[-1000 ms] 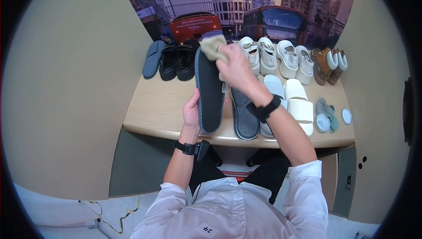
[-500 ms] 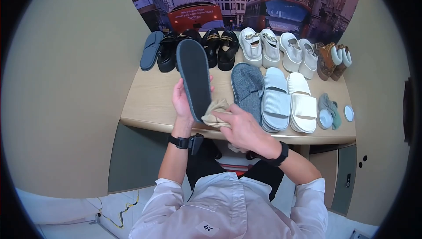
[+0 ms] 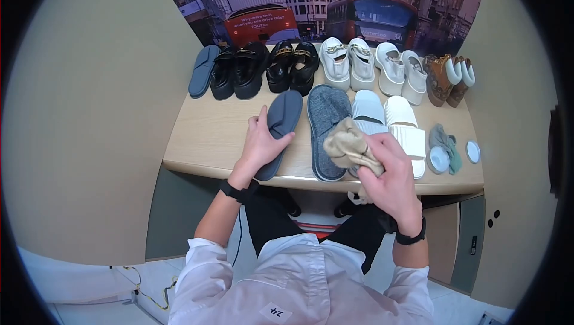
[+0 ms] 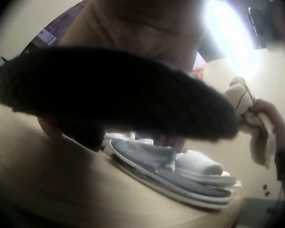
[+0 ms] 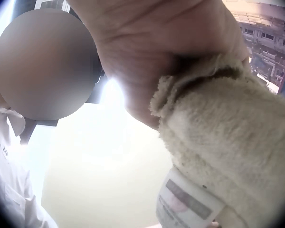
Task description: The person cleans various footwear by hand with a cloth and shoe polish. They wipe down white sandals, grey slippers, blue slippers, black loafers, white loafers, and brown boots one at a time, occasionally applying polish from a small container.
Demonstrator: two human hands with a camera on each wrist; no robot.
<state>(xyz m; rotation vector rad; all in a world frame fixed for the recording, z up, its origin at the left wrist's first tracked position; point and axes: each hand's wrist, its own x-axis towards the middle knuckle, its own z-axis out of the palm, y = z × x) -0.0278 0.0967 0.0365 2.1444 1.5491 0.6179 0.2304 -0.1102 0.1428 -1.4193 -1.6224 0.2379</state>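
Observation:
A dark grey slipper [image 3: 285, 116], its upper side facing up in the head view, is held at its left edge by the left hand [image 3: 260, 144], thumb across it. In the left wrist view the slipper [image 4: 118, 92] is a dark shape above the table. The right hand [image 3: 391, 178] grips a crumpled beige cloth [image 3: 348, 145] over the grey and light blue slippers. Close up in the right wrist view, the fluffy cloth [image 5: 228, 128] has a white label [image 5: 185, 202] and bunches against the right hand [image 5: 166, 42]. A grey felt slipper [image 3: 326, 110] lies between the hands.
Along the back of the table [image 3: 197, 136] stand a blue-grey slipper [image 3: 204, 71], black shoes [image 3: 248, 71], white shoes [image 3: 335, 65] and brown boots [image 3: 441, 80]. Light blue [image 3: 366, 107] and white slippers [image 3: 406, 139] lie right of centre; a small tin [image 3: 438, 159] with grey-green cloth is farther right.
The slipper in the left hand has turned from sole-side to upper-side showing and come lower, nearer the table. The right hand with the cloth has moved away from it to the right.

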